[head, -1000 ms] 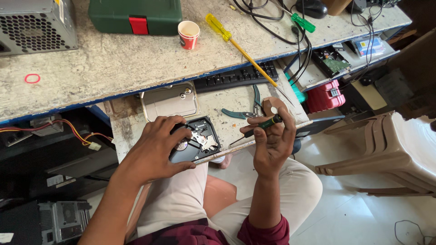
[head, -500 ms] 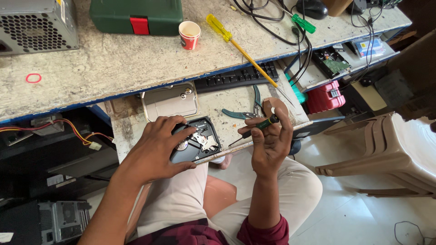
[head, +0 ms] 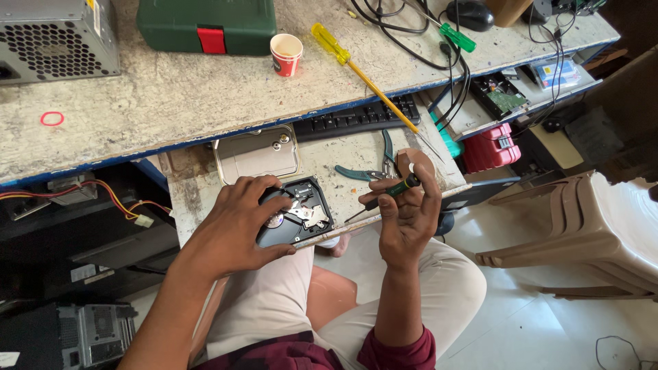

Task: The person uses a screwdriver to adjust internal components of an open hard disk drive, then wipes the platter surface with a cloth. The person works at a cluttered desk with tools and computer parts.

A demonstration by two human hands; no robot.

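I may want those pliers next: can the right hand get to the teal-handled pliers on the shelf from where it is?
Probably yes. The pliers lie uncovered just beyond the right hand, but it is holding a small screwdriver, which it would need to set down first.

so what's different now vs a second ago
Very little. The right hand keeps its grip on the small green-handled screwdriver, tip angled down toward the opened hard drive. The left hand still steadies the drive on the pull-out shelf. Nothing was picked up or released.
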